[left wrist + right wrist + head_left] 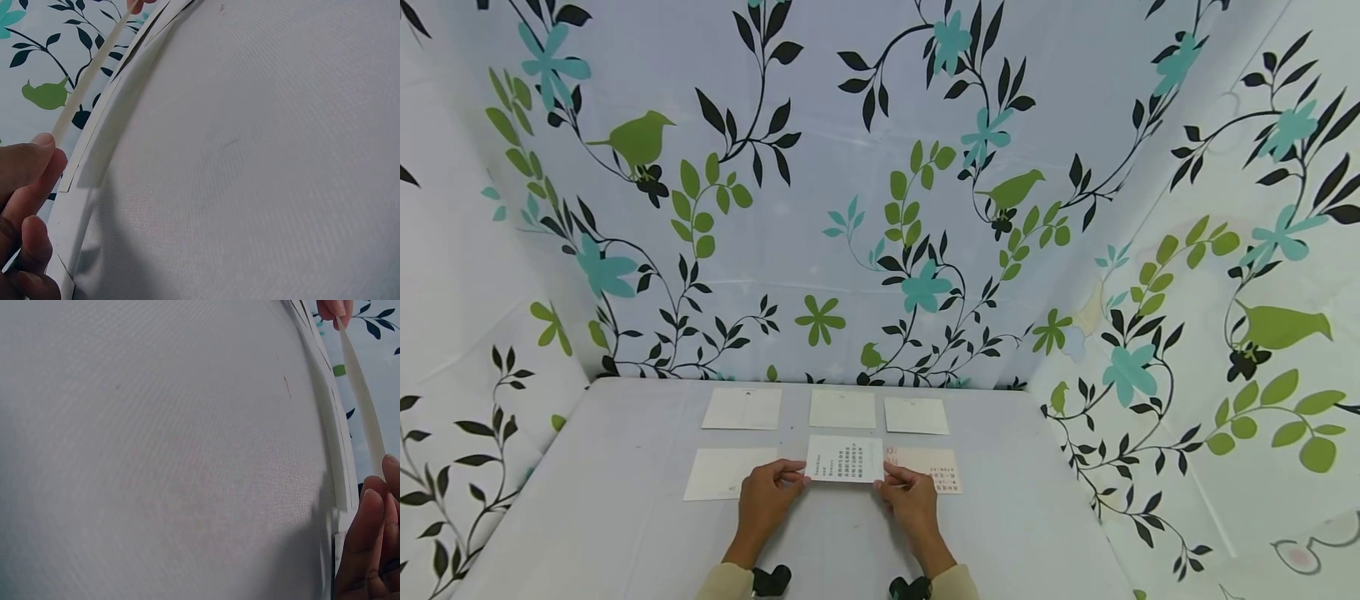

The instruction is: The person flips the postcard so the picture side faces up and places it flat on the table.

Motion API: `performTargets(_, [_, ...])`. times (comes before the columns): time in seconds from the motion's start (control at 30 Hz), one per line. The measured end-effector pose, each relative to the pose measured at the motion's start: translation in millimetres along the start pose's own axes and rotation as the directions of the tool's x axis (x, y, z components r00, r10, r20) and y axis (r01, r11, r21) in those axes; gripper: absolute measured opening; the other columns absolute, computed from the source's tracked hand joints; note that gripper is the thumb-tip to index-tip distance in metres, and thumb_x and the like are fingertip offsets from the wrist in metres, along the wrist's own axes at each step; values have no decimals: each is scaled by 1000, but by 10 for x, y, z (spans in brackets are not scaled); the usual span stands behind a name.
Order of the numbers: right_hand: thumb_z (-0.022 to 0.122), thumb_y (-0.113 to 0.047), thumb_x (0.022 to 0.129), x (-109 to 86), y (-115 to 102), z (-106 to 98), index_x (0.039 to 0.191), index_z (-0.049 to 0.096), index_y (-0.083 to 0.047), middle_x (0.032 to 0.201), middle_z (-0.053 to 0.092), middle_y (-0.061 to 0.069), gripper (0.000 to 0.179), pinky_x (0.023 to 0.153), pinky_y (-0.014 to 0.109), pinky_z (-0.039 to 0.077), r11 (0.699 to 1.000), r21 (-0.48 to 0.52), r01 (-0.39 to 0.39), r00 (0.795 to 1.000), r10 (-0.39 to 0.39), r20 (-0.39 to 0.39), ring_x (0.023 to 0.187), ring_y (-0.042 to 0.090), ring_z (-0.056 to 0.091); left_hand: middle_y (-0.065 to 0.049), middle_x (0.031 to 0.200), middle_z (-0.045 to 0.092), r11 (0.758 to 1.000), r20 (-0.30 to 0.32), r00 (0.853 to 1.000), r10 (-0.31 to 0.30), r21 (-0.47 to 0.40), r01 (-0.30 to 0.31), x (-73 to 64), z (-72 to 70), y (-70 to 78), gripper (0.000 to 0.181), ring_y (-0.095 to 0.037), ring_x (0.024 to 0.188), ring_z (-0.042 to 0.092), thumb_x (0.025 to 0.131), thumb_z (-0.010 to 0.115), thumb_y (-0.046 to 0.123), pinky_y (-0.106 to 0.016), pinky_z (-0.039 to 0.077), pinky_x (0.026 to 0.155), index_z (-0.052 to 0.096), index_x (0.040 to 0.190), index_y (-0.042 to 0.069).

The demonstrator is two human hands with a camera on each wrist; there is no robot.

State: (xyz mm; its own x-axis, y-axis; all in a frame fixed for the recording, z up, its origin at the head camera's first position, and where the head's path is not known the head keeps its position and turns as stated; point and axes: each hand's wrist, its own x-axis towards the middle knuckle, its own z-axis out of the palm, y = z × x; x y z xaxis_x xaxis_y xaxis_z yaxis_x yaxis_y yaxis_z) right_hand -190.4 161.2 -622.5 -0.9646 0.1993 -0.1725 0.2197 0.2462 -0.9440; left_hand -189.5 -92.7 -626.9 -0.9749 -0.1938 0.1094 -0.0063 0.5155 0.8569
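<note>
A white card (844, 459) printed with dark lines of text is held up off the table between both hands. My left hand (767, 497) pinches its left end between thumb and fingers; in the left wrist view the thumb (28, 159) presses on the card's edge (87, 78). My right hand (910, 502) pinches the opposite end, and the right wrist view shows the card (364, 394) edge-on and slightly bowed. Partly behind the left hand lies a blank cream card (718, 475). Behind the right hand lies a pinkish card (946, 473) with reddish print.
Along the back of the white-covered table (625, 500) lie three pale cards: a left one (743, 409), a middle one (842, 410) and a right one (916, 416). Patterned cloth (820, 208) with leaves, birds and flowers hangs behind and at the sides.
</note>
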Motion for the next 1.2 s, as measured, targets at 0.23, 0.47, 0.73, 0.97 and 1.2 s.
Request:
performTargets(0.23, [86, -9, 86, -5, -5, 6, 115, 81, -10, 91, 74, 4, 29, 57, 23, 56, 999, -37, 22, 999, -23, -23, 72, 14, 72, 4, 81, 80, 999, -6, 1000, -12, 31, 12, 5, -12, 4, 19, -11, 70, 55, 83, 90, 17, -27, 40, 67, 84, 101, 15])
performTargets(0.47, [84, -8, 88, -47, -13, 14, 112, 81, -9, 87, 75, 3, 24, 54, 23, 55, 998, -63, 27, 999, -29, -24, 66, 13, 73, 4, 81, 80, 998, 8, 1000, -8, 63, 7, -2, 8, -5, 16, -10, 72, 58, 84, 89, 17, -29, 42, 68, 84, 99, 14])
performTargets(0.73, [83, -8, 89, -48, -12, 19, 108, 81, -6, 84, 77, 3, 19, 55, 24, 57, 998, -53, 16, 1000, -18, -22, 62, 12, 73, 4, 80, 80, 997, 10, 1000, -8, 78, 7, -11, -2, 2, 16, -10, 67, 56, 83, 89, 17, -29, 39, 64, 85, 98, 14])
performTargets(0.97, [81, -6, 89, -38, -9, 46, 103, 80, -5, 81, 78, 3, 15, 53, 25, 57, 998, -65, 0, 999, -3, -44, 59, 13, 73, 6, 76, 79, 993, 1, 1000, 6, 118, -6, -17, -7, -2, 14, -13, 74, 68, 82, 90, 19, -32, 45, 65, 85, 94, 16])
performTargets(1.2, [81, -4, 87, -50, 29, 67, 99, 81, -4, 76, 78, 4, 12, 49, 27, 56, 996, -77, 52, 997, -56, -56, 53, 13, 71, 6, 75, 78, 987, -4, 1000, 3, 158, -2, -23, 2, -23, 13, -15, 73, 70, 81, 90, 19, -33, 46, 62, 84, 92, 17])
